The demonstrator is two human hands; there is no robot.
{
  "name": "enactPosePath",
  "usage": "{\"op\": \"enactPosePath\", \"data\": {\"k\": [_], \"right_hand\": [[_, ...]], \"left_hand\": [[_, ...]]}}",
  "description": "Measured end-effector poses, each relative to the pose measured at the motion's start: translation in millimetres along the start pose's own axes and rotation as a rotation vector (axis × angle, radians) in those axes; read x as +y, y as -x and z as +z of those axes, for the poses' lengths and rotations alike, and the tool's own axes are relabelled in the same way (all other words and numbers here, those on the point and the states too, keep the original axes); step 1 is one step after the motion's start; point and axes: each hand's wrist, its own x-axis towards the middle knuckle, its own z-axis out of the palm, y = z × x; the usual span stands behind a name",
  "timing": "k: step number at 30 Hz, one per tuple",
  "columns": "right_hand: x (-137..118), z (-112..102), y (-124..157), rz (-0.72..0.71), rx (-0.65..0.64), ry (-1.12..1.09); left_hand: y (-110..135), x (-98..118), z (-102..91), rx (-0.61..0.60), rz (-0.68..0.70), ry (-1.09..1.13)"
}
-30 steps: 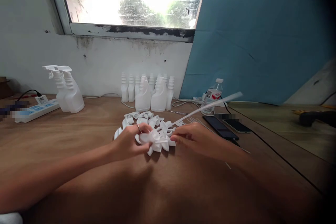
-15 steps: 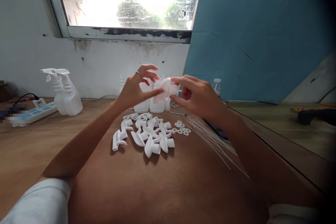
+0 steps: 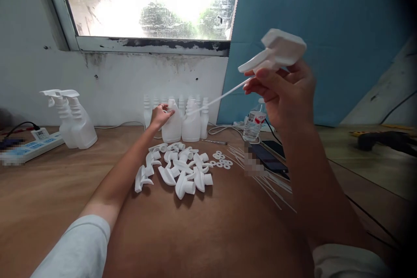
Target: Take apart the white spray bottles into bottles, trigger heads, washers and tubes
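Note:
My right hand (image 3: 288,89) is raised at the right, its fingers closed round a white trigger sprayer head (image 3: 282,47). A thin white dip tube (image 3: 224,94) slants down from the sprayer head to the left, toward the bottles. At the back of the table, my left hand (image 3: 162,116) grips the upper side of a white spray bottle (image 3: 171,127), thumb in front and other fingers partly behind it. Another white bottle (image 3: 191,126) stands beside that one, with several more behind. Loose trigger sprayer heads (image 3: 185,185) lie in a group in front of them.
Small white rings (image 3: 222,160) and loose thin tubes (image 3: 272,186) lie right of the sprayer heads. Phones (image 3: 267,158), a clear drink bottle (image 3: 255,122) and cables are further right. Two fitted spray bottles (image 3: 78,124) stand left by a power strip (image 3: 34,147).
My hands have moved apart. The right rose to the right with the sprayer head and its tube. My left hand went down and back onto a bottle.

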Motion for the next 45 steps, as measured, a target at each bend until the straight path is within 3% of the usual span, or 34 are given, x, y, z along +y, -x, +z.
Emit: {"op": "enactPosePath", "data": {"k": [4, 11, 17, 26, 32, 38, 45], "right_hand": [[6, -2, -5, -0.038, 0.062, -0.117], [9, -5, -6, -0.046, 0.055, -0.109], [5, -4, -6, -0.022, 0.056, -0.151], [-4, -23, -13, -0.135, 0.101, -0.109], [2, -15, -8, -0.022, 0.047, -0.083], [3, -4, 0, 0.110, -0.137, -0.010], [-13, 9, 14, 0.219, -0.278, 0.033]], "left_hand": [[6, 17, -11.7, 0.001, 0.091, 0.009], [27, 48, -35.6, 0.038, 0.397, -0.055], [38, 64, -44.4, 0.008, 0.504, -0.154], [44, 75, -58.1, 0.002, 0.495, -0.289], [55, 90, -59.6, -0.037, 0.559, -0.293], [78, 120, -62.8, -0.125, 0.648, -0.092], [116, 159, -71.5, -0.290, 0.570, 0.200]]}}
